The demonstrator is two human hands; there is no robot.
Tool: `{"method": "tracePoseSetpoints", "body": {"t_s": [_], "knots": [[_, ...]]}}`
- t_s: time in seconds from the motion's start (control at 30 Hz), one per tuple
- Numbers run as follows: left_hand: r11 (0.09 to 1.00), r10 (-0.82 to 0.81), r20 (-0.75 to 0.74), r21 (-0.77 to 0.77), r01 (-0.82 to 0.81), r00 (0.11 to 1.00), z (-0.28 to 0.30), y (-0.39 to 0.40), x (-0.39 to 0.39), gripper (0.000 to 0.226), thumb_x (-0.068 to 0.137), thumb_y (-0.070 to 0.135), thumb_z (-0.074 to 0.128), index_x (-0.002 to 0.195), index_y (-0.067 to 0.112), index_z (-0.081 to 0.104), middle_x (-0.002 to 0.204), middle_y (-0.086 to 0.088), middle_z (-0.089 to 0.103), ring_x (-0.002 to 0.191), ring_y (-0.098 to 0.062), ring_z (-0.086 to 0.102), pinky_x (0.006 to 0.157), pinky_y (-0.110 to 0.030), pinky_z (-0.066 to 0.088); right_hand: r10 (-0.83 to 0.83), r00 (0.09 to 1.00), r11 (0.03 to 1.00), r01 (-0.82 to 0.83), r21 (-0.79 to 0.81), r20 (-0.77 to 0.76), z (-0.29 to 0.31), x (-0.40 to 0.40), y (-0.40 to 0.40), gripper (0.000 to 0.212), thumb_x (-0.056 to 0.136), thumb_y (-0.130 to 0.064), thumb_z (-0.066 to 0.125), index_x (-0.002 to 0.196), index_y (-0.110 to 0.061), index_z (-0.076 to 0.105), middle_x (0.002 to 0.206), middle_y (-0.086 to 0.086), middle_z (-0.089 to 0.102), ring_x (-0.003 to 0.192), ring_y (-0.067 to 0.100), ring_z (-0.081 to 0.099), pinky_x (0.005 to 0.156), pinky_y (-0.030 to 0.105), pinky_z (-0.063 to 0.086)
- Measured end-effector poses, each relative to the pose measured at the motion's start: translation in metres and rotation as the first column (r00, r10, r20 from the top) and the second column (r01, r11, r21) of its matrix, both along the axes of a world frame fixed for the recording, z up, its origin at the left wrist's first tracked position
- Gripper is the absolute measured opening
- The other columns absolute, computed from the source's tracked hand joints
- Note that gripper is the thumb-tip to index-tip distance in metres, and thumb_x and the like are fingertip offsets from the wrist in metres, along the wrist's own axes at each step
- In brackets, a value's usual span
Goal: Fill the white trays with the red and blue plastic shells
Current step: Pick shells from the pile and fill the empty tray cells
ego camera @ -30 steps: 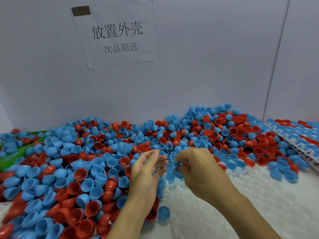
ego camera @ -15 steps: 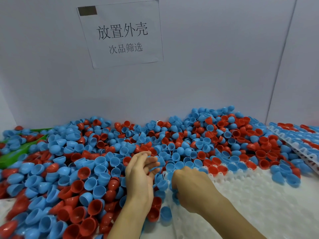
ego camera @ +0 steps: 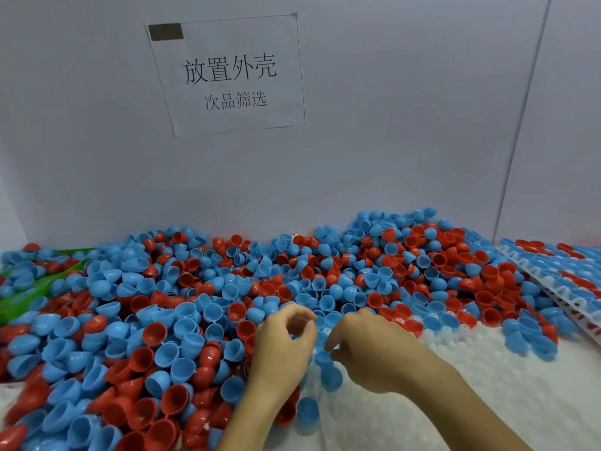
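Nearest me, the white tray (ego camera: 455,415) lies right of centre, its dimples mostly bare. My left hand (ego camera: 279,349) has fingers curled with tips nearly meeting; I cannot tell whether it holds anything. My right hand (ego camera: 367,353) curls down at a blue shell (ego camera: 330,377) on the tray's left edge, grip unclear. Beyond, the shell heap (ego camera: 227,288) spreads to the wall. These look light, thin, slippery; I'd pinch each by its rim.

Factory sorting bench: posted sign (ego camera: 227,76), shell heap (ego camera: 195,304)
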State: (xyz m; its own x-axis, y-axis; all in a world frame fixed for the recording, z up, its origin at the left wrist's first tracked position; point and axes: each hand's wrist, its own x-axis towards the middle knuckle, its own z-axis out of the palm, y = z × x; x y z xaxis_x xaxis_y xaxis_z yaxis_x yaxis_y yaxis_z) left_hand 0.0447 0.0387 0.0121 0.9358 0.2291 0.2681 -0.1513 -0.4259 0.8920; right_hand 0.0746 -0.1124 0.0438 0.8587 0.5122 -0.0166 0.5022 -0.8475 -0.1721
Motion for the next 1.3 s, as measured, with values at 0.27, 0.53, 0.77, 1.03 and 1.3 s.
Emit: {"method": "tracePoseSetpoints", "body": {"t_s": [0.27,0.53,0.77,1.03,1.3], "knots": [[0.795,0.075,-0.044,0.606,-0.033,0.996,-0.009,0.001,-0.004,0.010,0.096,0.035,0.054,0.087,0.031,0.053,0.093,0.017,0.053,0.098,-0.005,0.045,0.095,-0.024,0.036,-0.037,0.999,0.971,0.043,0.235,-0.029,0.018,0.013,-0.071,0.025,0.100,-0.025,0.057,0.122,-0.031,0.069,0.108,-0.019,0.069,0.082,-0.011,0.063,0.078,0.013,0.054],[0.842,0.072,-0.028,0.537,-0.046,0.997,-0.007,0.004,-0.001,0.010,0.096,0.035,0.062,0.098,0.035,0.052,0.094,0.017,0.048,0.097,-0.003,0.041,0.086,-0.021,0.039,-0.079,0.997,0.946,0.072,0.315,0.009,0.008,0.005,-0.097,0.024,0.099,-0.025,0.059,0.117,-0.034,0.071,0.091,-0.028,0.063,0.083,-0.013,0.060,0.072,0.010,0.051],[0.764,0.243,0.210,0.560,-0.320,0.947,0.009,0.013,0.010,0.030,0.089,0.042,0.065,0.116,0.031,0.061,0.111,0.009,0.049,0.106,-0.014,0.040,0.092,-0.033,0.044,-0.082,0.996,0.957,0.067,0.282,0.042,0.000,-0.001,-0.092,0.019,0.100,-0.029,0.055,0.109,-0.029,0.071,0.093,-0.017,0.069,0.079,0.007,0.064,0.075,0.026,0.057],[0.636,0.363,-0.412,0.765,0.101,0.836,0.041,0.051,0.099,0.091,0.083,0.061,0.066,0.155,0.050,0.012,0.168,-0.007,-0.002,0.151,-0.047,0.003,0.116,-0.067,0.025,-0.096,0.987,0.970,0.064,0.235,0.128,-0.003,-0.003,-0.086,0.020,0.100,-0.031,0.051,0.112,-0.031,0.067,0.098,-0.013,0.069,0.082,0.007,0.064,0.076,0.028,0.057],[0.499,0.445,-0.559,0.803,0.324,0.699,0.032,0.066,0.165,0.098,0.077,0.067,0.066,0.157,0.037,0.017,0.162,-0.016,0.024,0.144,-0.043,0.028,0.114,-0.058,0.031,-0.090,0.991,0.969,0.064,0.240,0.099,-0.004,-0.002,-0.085,0.030,0.101,-0.037,0.049,0.130,-0.040,0.058,0.120,-0.021,0.062,0.096,0.001,0.061,0.087,0.024,0.054]]}}
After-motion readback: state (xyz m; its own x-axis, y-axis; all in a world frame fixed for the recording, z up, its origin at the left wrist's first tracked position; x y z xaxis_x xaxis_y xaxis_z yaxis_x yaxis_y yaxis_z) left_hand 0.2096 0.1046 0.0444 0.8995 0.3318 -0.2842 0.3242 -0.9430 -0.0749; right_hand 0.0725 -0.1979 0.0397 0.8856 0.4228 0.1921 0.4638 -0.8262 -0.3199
